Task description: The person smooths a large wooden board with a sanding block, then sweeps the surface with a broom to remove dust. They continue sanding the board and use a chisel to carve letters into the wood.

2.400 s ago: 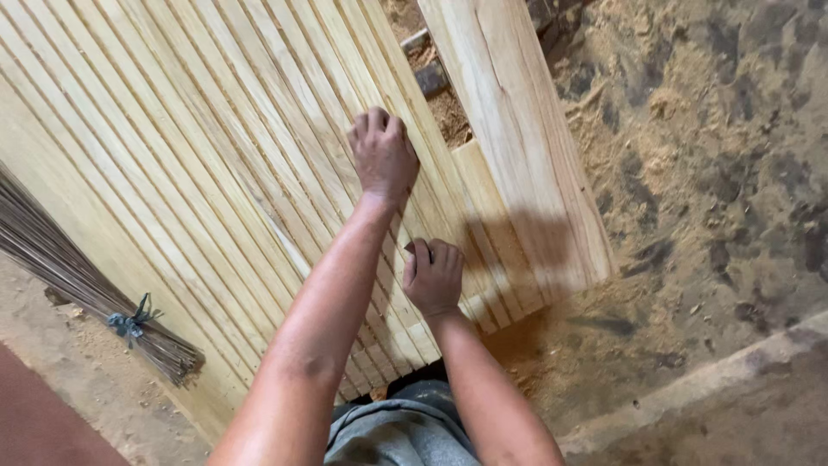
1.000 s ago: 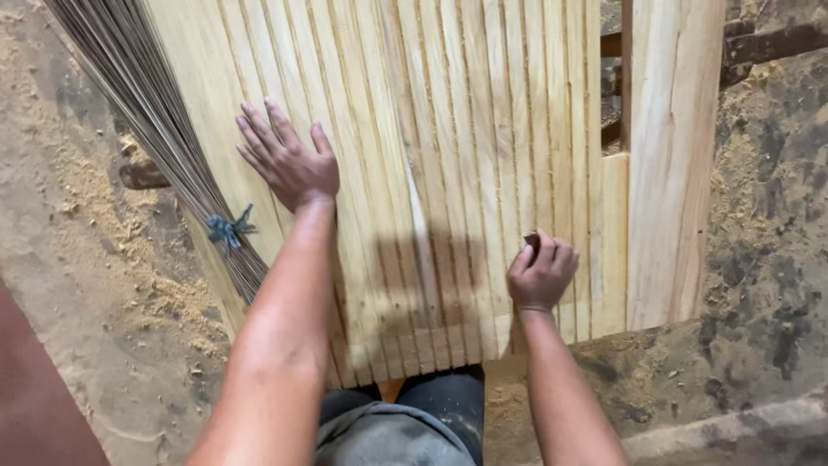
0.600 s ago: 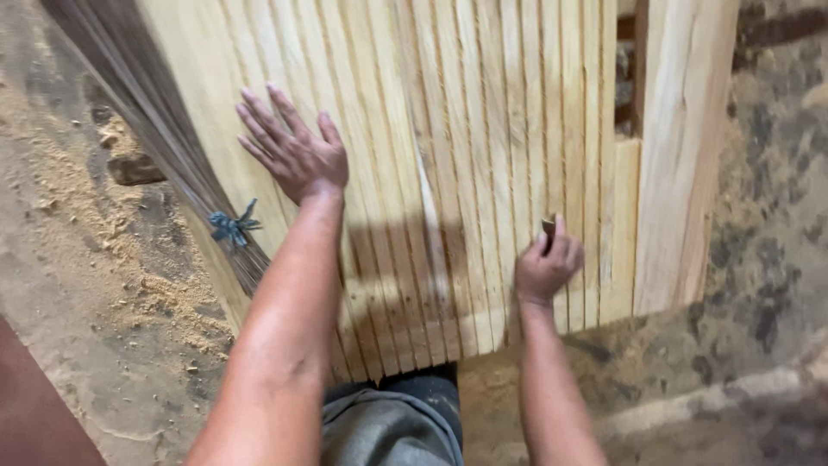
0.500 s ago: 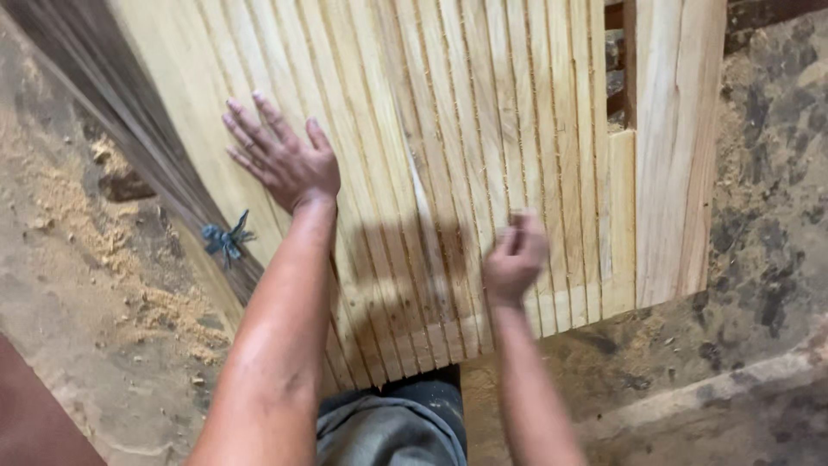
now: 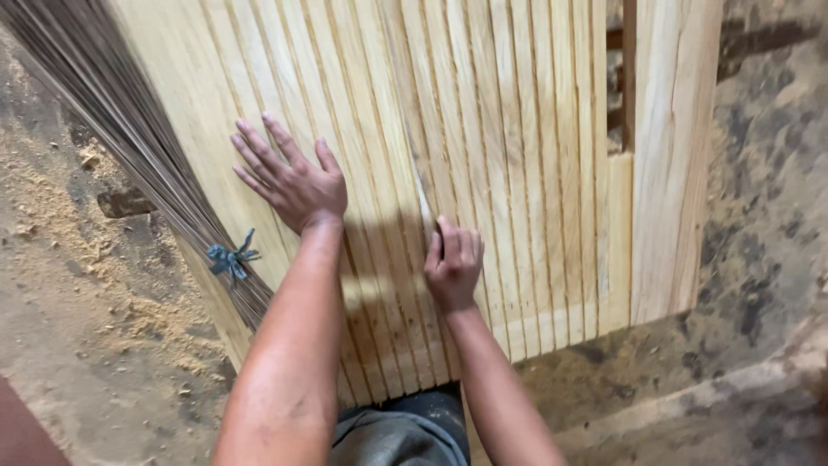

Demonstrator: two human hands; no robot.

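Right hand has come back down onto the slats; left hand has stayed spread flat

Since 0.5 s ago the right hand has settled, fingers curled and pressed to the ribbed wooden panel near its lower middle; whether it pinches anything I cannot tell. The left hand lies open, palm down, 5 fingers fanned, holding nothing, on the panel's left part. A bundle of thin sticks with a blue tie lies along the left edge, over the sawdust floor

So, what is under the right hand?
The right hand rests curled on the grooved wooden panel. Whether its fingers hold anything is hidden.
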